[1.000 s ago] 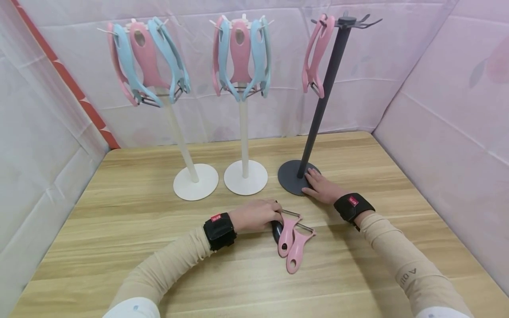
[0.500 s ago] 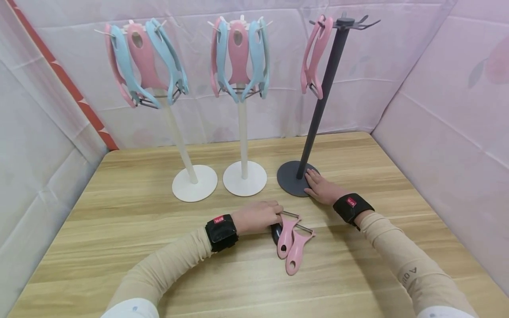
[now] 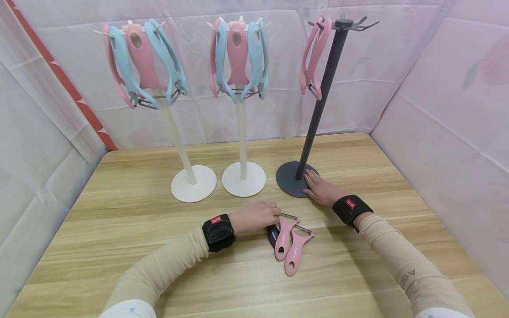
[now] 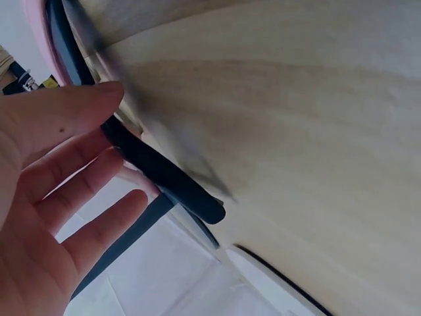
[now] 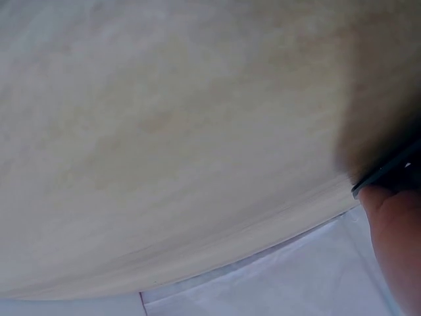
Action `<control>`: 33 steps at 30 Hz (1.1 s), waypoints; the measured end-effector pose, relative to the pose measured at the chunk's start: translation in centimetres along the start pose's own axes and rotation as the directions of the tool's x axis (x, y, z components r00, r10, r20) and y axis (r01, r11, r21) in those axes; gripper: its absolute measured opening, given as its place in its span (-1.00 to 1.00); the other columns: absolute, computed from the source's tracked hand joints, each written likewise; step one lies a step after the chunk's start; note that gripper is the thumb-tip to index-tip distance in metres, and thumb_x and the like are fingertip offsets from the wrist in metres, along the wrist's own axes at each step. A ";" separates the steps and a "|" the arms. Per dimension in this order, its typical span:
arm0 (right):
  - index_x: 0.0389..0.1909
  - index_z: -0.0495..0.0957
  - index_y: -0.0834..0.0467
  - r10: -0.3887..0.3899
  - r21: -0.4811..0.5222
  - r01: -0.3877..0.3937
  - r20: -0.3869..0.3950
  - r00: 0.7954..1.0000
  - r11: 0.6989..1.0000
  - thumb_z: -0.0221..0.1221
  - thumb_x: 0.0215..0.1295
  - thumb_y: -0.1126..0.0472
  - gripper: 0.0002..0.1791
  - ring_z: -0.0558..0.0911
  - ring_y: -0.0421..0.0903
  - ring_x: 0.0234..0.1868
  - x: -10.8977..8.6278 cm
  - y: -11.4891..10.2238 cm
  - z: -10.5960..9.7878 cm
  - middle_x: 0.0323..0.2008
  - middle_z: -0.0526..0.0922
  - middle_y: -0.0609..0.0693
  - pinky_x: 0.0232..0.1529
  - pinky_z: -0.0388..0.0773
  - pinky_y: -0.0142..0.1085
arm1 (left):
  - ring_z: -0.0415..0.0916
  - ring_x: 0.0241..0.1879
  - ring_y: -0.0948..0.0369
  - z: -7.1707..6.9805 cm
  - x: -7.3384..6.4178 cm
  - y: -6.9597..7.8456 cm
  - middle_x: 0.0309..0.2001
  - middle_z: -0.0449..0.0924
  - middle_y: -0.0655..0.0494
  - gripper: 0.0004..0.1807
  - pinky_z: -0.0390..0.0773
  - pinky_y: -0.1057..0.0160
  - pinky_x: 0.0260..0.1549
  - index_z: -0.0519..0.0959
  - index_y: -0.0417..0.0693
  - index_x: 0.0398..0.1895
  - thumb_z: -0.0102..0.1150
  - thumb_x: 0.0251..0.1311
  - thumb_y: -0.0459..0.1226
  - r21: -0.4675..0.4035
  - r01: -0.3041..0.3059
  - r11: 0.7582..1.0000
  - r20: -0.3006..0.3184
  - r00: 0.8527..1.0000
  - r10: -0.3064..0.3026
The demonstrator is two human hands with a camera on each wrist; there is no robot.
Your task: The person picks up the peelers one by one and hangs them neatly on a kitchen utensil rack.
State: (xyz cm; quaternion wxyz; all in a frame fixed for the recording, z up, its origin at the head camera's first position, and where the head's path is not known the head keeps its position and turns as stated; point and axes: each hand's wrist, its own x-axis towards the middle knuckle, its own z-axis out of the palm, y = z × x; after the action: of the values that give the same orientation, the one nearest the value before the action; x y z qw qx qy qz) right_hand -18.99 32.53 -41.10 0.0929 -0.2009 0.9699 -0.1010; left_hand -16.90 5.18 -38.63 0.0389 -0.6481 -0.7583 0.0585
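My left hand (image 3: 256,216) pinches a black peeler (image 3: 272,235) by its head end, low over the table. In the left wrist view the black peeler (image 4: 158,168) passes between thumb and fingertips. Part of it is hidden under a pink peeler (image 3: 282,245), which overlaps a second pink peeler (image 3: 294,256) to its right. My right hand (image 3: 323,190) rests with fairly straight fingers on the round base of the dark grey stand (image 3: 289,180). The right wrist view catches only its thumb (image 5: 395,237) at the base's edge.
Left of the dark stand are two white stands, the middle one (image 3: 243,187) and the left one (image 3: 191,190), hung with several pink and blue peelers. Pink peelers (image 3: 316,57) hang from the dark stand's left hooks. Its right hooks (image 3: 363,24) are bare. Cloth walls border the wooden table (image 3: 222,282).
The black peeler and the pink one overlapping it have shifted slightly left with my left hand. My right hand stays on the dark base.
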 end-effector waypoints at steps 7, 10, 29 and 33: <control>0.28 -0.05 0.55 0.002 -0.009 -0.002 0.005 1.000 1.000 -0.15 0.41 0.13 -0.35 -0.13 0.30 0.34 0.2 0.7 0.5 0.32 -0.13 0.45 0.29 -0.08 0.06 | 0.36 -0.34 0.31 -1.3 -0.6 -0.3 -0.42 0.51 0.30 -0.82 0.40 0.40 -0.32 0.63 0.06 -0.38 0.30 -0.10 -0.36 -0.141 0.026 0.990 0.098 0.995 -0.012; 0.29 -0.06 0.53 0.006 -0.009 -0.006 0.011 1.000 1.000 -0.16 0.41 0.12 -0.35 -0.14 0.29 0.34 0.3 0.9 0.6 0.32 -0.14 0.44 0.29 -0.09 0.05 | 0.34 -0.46 0.31 -2.3 -0.9 -0.4 -0.55 0.43 0.30 -0.82 0.35 0.42 -0.44 0.56 0.04 -0.56 0.29 -0.19 -0.43 -0.217 0.083 0.973 0.181 0.983 -0.043; 0.27 -0.05 0.55 -0.012 -0.004 0.011 -0.004 1.000 1.000 -0.15 0.41 0.14 -0.35 -0.14 0.31 0.33 0.3 0.9 0.6 0.32 -0.14 0.46 0.28 -0.08 0.06 | 0.41 -0.31 0.28 -4.7 -1.2 -3.3 -0.37 0.53 0.18 -0.88 0.39 0.39 -0.23 0.57 -0.07 -0.35 0.26 0.00 -0.32 -0.532 0.044 0.846 -0.085 0.991 -0.105; 0.26 -0.03 0.56 -0.021 -0.002 0.021 -0.016 1.000 1.000 -0.14 0.39 0.19 -0.38 -0.13 0.34 0.32 0.3 0.8 0.6 0.30 -0.12 0.49 0.28 -0.07 0.08 | 0.47 -0.24 0.24 -4.9 -0.5 -3.6 -0.28 0.57 0.09 -0.80 0.45 0.31 -0.17 0.56 -0.16 -0.24 0.26 0.06 -0.29 -0.579 0.033 0.815 -0.278 0.931 -0.235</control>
State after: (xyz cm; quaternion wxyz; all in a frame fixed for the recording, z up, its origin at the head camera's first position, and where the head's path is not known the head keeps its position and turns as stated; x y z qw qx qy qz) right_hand -19.43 33.06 -41.93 0.0840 -0.2104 0.9686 -0.1026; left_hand -19.71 4.34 -33.25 -0.0215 -0.5745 -0.7676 -0.2833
